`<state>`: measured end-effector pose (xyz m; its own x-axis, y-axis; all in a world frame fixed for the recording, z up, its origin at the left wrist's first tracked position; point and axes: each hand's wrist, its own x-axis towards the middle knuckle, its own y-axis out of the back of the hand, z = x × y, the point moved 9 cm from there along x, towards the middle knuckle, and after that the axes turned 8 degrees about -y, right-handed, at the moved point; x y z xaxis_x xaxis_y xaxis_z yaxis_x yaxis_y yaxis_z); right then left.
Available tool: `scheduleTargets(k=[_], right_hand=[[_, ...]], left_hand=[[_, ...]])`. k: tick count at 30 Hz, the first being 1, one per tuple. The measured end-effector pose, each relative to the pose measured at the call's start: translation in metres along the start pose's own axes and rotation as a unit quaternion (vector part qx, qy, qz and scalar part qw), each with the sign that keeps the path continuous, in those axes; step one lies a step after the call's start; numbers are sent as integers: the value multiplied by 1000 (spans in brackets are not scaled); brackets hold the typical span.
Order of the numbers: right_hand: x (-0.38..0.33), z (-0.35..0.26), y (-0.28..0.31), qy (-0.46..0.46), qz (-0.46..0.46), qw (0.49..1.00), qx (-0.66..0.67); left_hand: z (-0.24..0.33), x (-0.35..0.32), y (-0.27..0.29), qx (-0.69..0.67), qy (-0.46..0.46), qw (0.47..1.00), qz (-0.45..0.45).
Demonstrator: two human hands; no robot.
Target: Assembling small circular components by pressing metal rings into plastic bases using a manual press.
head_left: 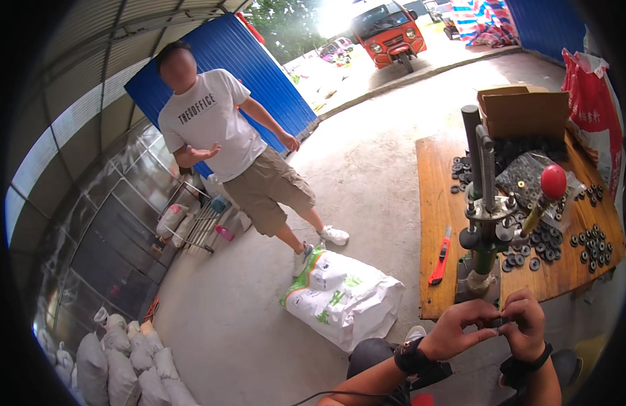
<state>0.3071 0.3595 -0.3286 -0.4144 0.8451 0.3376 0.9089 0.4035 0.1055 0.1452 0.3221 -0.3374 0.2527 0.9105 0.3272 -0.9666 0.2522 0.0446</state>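
Just off the near edge of the wooden table (443,203), my left hand (458,329) and my right hand (525,326) meet with fingertips pinched together. Between them is something small and dark, mostly hidden by the fingers; its kind cannot be made out. Right beyond my hands stands a hand-lever press (487,230) with a red ball knob (552,181) on its lever. Small black wheels (546,242) lie in groups around the press, and more wheels (592,247) are spread at the table's right. A red box cutter (440,257) rests to the left of the press.
An open cardboard box (523,111) and a clear plastic bag (529,177) of small parts sit on the table. A white-and-green sack (347,298) lies on the floor. Beyond it a person (214,135) stands. Grey sacks (123,358) are piled lower left; a red three-wheeler (389,37) is outside.
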Motion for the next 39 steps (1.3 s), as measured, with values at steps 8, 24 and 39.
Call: scheduleTargets(k=[8,24,39], right_hand=[[1,1,-18,-19,41,999,12],[3,4,-19,-55,32,995,83],[-5,15,-19,-111,63,983,134]], left_hand=[[28,-11,-6,209,-167,957,111],[9,-8,6,155,-89,972,150],[18,-8,0,140,-173,960,168]])
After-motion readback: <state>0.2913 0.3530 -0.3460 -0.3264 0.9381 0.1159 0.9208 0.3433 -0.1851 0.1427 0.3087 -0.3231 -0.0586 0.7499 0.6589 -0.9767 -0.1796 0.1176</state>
